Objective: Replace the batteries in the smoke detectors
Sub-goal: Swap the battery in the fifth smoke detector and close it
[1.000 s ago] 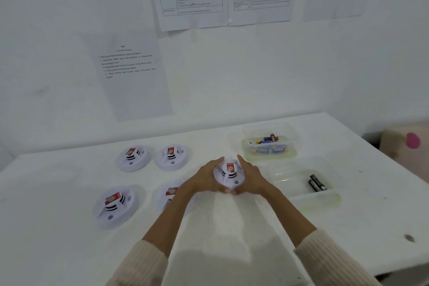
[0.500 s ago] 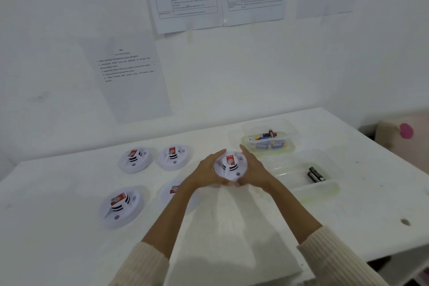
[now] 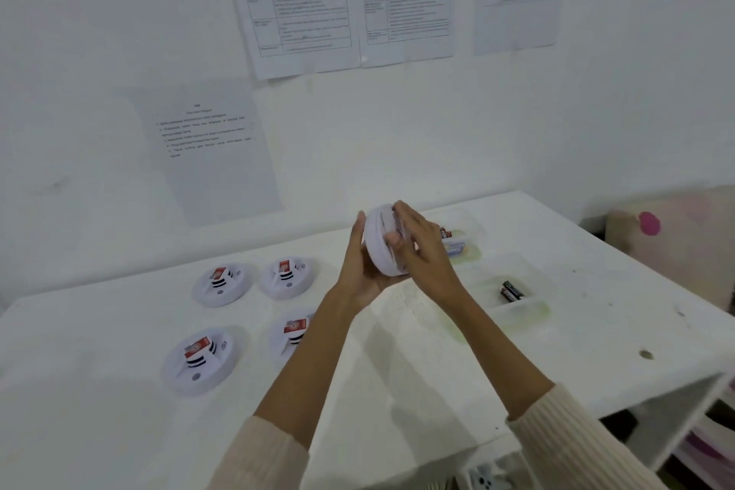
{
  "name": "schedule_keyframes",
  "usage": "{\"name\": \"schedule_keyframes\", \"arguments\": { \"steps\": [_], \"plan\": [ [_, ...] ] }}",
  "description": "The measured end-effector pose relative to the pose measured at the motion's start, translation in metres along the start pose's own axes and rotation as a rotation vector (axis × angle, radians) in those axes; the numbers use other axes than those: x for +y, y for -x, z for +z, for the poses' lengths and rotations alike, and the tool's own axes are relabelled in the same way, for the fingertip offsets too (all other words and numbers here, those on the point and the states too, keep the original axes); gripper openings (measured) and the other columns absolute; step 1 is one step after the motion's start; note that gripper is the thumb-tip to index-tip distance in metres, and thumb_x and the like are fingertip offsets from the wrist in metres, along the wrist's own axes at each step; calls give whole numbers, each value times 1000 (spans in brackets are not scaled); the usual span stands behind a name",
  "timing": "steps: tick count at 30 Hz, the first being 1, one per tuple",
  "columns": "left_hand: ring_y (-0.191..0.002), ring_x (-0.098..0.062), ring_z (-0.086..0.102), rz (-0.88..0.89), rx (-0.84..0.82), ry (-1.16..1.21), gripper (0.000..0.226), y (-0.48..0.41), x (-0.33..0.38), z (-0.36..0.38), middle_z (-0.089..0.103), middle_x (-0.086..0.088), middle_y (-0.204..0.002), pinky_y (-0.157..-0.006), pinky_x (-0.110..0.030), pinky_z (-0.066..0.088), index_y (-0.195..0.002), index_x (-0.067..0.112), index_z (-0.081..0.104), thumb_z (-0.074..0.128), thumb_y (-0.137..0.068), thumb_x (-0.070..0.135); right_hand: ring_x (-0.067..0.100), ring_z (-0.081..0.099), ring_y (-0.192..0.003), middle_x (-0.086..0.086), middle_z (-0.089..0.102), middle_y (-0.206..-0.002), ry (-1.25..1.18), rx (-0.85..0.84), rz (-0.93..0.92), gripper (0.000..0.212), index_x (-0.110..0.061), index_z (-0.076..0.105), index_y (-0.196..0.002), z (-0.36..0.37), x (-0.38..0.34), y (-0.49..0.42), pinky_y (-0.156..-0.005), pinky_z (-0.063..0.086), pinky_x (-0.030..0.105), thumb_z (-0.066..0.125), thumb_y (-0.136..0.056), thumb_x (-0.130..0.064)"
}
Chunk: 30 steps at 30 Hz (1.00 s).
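Observation:
A white round smoke detector (image 3: 380,247) is lifted above the table and tipped on its edge, its front face turned away to the right. My left hand (image 3: 360,270) cups its back from below and the left. My right hand (image 3: 417,243) grips its front side, thumb curled over the rim. Several more white detectors with red stickers lie flat on the table (image 3: 99,430) to the left: two at the back (image 3: 222,284) (image 3: 288,276) and two nearer (image 3: 201,358) (image 3: 292,332), the last partly behind my left forearm.
A clear tray (image 3: 533,310) at the right holds two black batteries (image 3: 512,291). Behind my right hand a second clear tray (image 3: 469,247) holds mixed batteries. Paper sheets hang on the white wall. The table's right edge drops off to shelves and a box with a pink dot (image 3: 649,223).
Both hands have lifted the detector off the table and tilted it from flat to standing on its edge. The camera has also tipped upward a little.

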<state>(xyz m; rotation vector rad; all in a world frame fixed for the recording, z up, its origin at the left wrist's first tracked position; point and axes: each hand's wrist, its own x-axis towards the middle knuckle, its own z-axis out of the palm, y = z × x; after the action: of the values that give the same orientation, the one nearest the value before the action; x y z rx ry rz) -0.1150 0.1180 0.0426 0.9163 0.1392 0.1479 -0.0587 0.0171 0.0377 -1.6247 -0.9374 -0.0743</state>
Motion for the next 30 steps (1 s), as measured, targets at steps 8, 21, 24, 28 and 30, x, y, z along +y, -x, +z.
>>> {"name": "schedule_keyframes", "arguments": {
  "steps": [8, 21, 24, 28, 30],
  "plan": [
    [-86, -26, 69, -45, -26, 270, 66, 9, -14, 4, 70, -11, -96, -69, -34, 59, -92, 10, 75, 41, -82, 66, 1, 37, -110, 0, 41, -123, 173, 240, 6, 64, -14, 49, -132, 9, 1, 22, -84, 41, 7, 72, -76, -37],
    [-83, -23, 68, -3, 85, 278, 53, 22, -9, -8, 69, -11, -95, -66, -32, 58, -106, 12, 63, 42, -88, 56, 10, 35, -109, -1, 37, -112, 157, 97, 16, 76, -13, 49, -129, 21, -3, 16, -88, 39, 17, 71, -63, -44],
    [-89, -24, 62, -34, 106, 256, 51, 23, -10, -12, 70, -12, -89, -65, -35, 59, -107, 13, 61, 41, -89, 56, 6, 30, -107, -5, 32, -110, 173, 41, 0, 88, -13, 46, -131, 23, -1, 18, -80, 30, -3, 58, -57, -59],
    [-89, -25, 60, -47, 113, 260, 50, 23, -12, -16, 70, -12, -87, -66, -36, 58, -106, 13, 60, 40, -89, 55, 10, 35, -110, 1, 36, -115, 236, -20, -7, 90, -14, 44, -133, 21, 2, 16, -77, 28, -4, 55, -57, -61],
    [-85, -24, 65, -27, 120, 252, 49, 22, -12, -19, 71, -11, -87, -66, -35, 58, -106, 14, 61, 40, -90, 55, 16, 38, -115, 4, 39, -119, 239, -33, -13, 84, -14, 42, -135, 22, 1, 14, -80, 29, 2, 61, -61, -49]
  ]
}}
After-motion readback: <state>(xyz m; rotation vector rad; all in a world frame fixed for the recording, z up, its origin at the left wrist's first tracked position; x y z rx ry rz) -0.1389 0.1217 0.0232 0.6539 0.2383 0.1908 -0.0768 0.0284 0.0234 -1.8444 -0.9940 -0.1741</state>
